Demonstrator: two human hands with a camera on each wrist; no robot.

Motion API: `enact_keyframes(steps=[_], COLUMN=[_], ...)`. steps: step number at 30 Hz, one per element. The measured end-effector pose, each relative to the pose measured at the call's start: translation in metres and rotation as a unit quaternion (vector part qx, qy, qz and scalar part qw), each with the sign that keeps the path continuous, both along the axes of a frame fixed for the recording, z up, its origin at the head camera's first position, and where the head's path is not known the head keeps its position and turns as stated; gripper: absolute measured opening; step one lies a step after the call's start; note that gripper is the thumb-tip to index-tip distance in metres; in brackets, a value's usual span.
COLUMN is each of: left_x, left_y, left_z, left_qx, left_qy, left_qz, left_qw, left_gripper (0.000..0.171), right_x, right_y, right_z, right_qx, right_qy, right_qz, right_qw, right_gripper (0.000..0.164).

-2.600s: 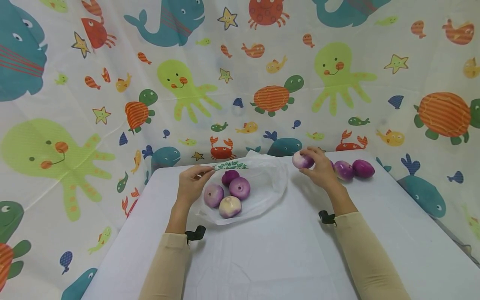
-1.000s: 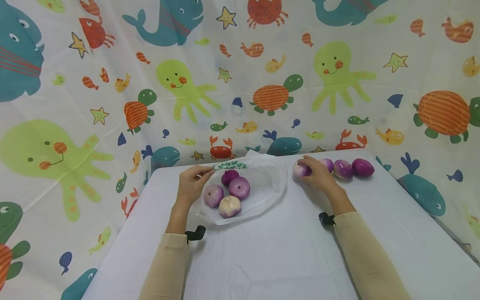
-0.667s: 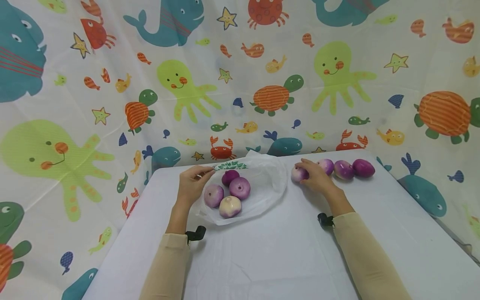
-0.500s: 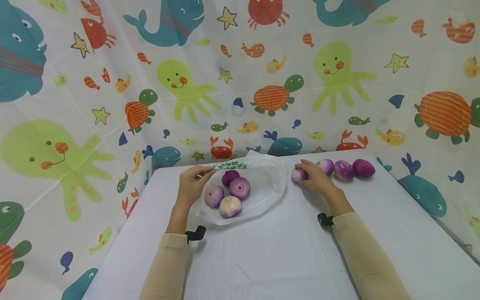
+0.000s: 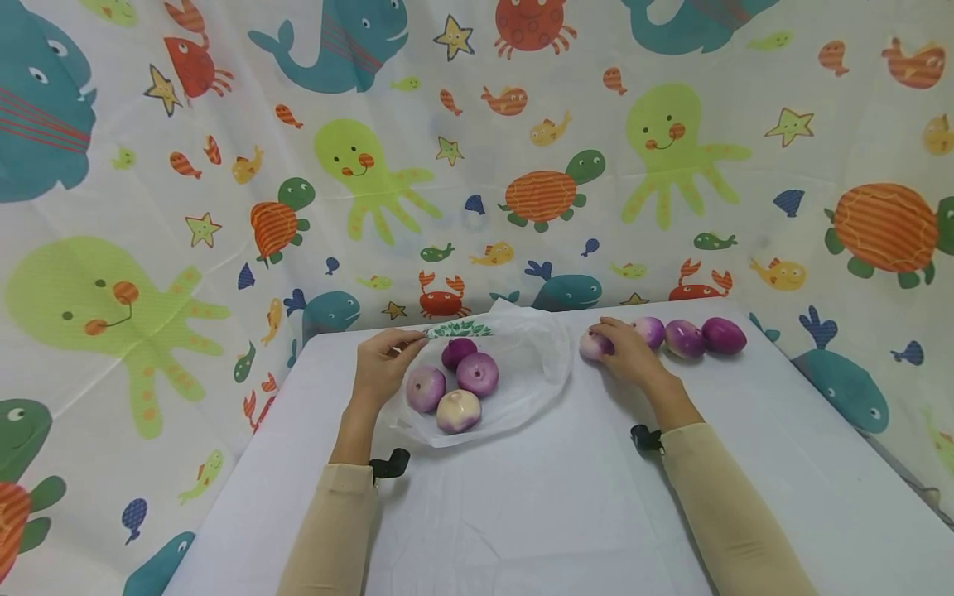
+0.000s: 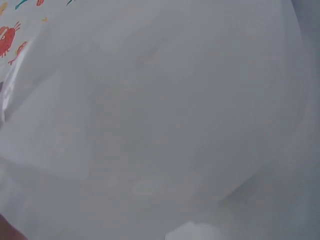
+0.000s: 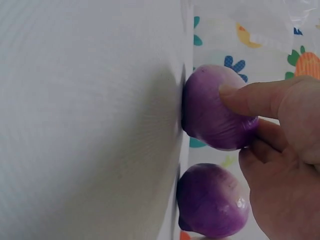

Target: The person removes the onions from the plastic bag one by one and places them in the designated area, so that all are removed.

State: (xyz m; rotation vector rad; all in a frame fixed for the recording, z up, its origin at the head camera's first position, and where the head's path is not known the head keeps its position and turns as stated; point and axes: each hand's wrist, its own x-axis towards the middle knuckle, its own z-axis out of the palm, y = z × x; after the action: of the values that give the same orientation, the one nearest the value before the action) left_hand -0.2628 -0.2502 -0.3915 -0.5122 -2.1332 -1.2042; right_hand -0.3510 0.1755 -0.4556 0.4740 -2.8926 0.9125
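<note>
My left hand pinches the edge of a translucent white plastic bag with a green leaf print. Several purple onions rest in the bag, one of them pale on top. In the left wrist view the bag's film fills nearly everything. My right hand grips a purple-and-white onion just right of the bag. The right wrist view shows this onion against the white tabletop, thumb on one side and fingers partly hidden behind it. A second onion sits close by it.
Three more onions line up to the right of my right hand: a lighter one, a mottled one and a dark purple one. Behind the white-covered table hangs a curtain printed with sea animals.
My right hand has brought the onion down onto the table and slightly left, beside the bag. In the last half second it stays nearly still. My left hand keeps its place on the bag.
</note>
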Motion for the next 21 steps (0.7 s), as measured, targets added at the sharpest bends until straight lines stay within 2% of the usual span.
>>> enact_keyframes(steps=[11,17,21], left_x=[-0.001,0.0,0.001], left_y=[-0.001,-0.001,0.0], left_z=[-0.001,0.0,0.001], left_qx=[0.004,0.002,0.003], left_qy=[-0.002,-0.004,-0.005], left_qz=[-0.003,0.001,0.0], left_qw=[1.0,1.0,1.0], left_gripper=[0.014,0.015,0.015], right_x=[0.003,0.008,0.015], right_y=[-0.003,-0.009,-0.017], right_z=[0.005,0.019,0.031], right_qx=[0.0,-0.02,-0.037], right_qy=[0.008,0.049,0.053], right_qz=[-0.013,0.004,0.002], right_qw=[1.0,0.999,0.998], right_gripper=[0.053,0.052,0.052])
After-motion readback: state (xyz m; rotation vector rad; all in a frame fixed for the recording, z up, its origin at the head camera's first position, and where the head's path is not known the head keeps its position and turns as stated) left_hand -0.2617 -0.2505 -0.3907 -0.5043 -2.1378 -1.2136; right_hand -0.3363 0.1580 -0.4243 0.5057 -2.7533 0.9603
